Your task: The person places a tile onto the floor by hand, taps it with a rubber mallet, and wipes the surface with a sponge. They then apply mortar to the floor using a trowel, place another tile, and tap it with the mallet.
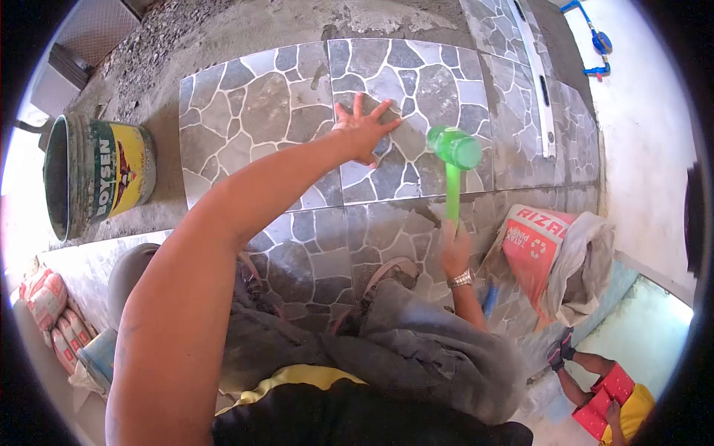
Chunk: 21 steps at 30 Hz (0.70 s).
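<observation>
Over the right-hand part of a stone-patterned floor tile (372, 182), a green mallet (455, 152) is held by the right hand (454, 249), which is closed around the handle near its lower end. That hand is blurred, so it is probably in motion, and whether the mallet's head touches the surface, I cannot tell. The left hand (363, 134) is spread wide, palm down on the same tile, fingers pointing away from the body, and it grips nothing.

The step in hand looks like tapping the tile with the mallet while the left palm steadies it. From here, a blow would call for a flat, measured landing, well clear of the splayed fingertips, since a hard or tilted strike could chip an edge or sink 1 corner.

The tile lies directly under the left hand and beyond the right hand, which is nearer the body, by the tile's near edge. On its left side a second patterned tile (253, 111) sits edge to edge with it; on its right are more tiles, with a long level (549, 141) lying across them. A red and white sack (529, 241) stands to the right of the right hand, and a bucket (108, 175) is well apart, over on the far left.
</observation>
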Each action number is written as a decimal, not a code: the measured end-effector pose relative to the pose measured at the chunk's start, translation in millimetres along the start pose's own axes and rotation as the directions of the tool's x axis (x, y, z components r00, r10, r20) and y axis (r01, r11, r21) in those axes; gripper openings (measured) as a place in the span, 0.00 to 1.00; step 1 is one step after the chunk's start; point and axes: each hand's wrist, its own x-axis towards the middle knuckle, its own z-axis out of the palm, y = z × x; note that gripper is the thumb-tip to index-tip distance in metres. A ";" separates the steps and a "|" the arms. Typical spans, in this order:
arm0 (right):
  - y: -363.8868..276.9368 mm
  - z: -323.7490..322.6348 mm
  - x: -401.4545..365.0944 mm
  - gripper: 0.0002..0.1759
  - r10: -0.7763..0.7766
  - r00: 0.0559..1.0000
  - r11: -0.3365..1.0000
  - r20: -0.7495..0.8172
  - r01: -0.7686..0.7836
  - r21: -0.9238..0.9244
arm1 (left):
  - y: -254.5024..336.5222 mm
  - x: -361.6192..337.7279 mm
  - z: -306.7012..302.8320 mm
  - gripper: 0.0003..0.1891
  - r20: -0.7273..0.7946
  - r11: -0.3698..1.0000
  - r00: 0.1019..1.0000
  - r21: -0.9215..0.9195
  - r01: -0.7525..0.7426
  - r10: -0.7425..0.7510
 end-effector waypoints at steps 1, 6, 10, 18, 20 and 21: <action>10.0 -0.8 3.4 0.23 -0.013 1.000 0.999 -0.018 0.012 -0.049 | -0.1 -0.5 -1.3 0.60 0.004 1.000 1.000 -0.008 0.001 -0.001; -16.2 -31.1 15.1 0.20 -0.394 0.919 0.891 0.003 0.383 -0.245 | -4.6 1.6 8.3 0.62 -0.046 1.000 0.999 -0.029 0.005 -0.006; -71.2 -61.2 -5.8 0.25 0.066 0.996 0.995 0.068 -0.070 0.066 | 0.5 3.5 3.8 0.64 -0.052 1.000 0.998 -0.015 -0.025 0.024; -42.4 -3.1 -0.5 0.30 0.158 0.987 0.958 0.041 -0.164 0.234 | 11.5 2.4 -11.4 0.63 0.029 0.998 0.999 0.060 0.019 -0.021; -39.2 7.3 -2.3 0.30 0.130 0.991 0.940 -0.014 -0.119 0.321 | 10.1 3.9 -8.1 0.64 0.030 0.998 0.999 0.062 0.016 -0.018; -39.2 8.4 -1.0 0.29 0.106 0.993 0.945 -0.045 -0.087 0.314 | 9.9 4.7 -7.5 0.64 0.025 0.998 0.999 0.058 0.018 -0.019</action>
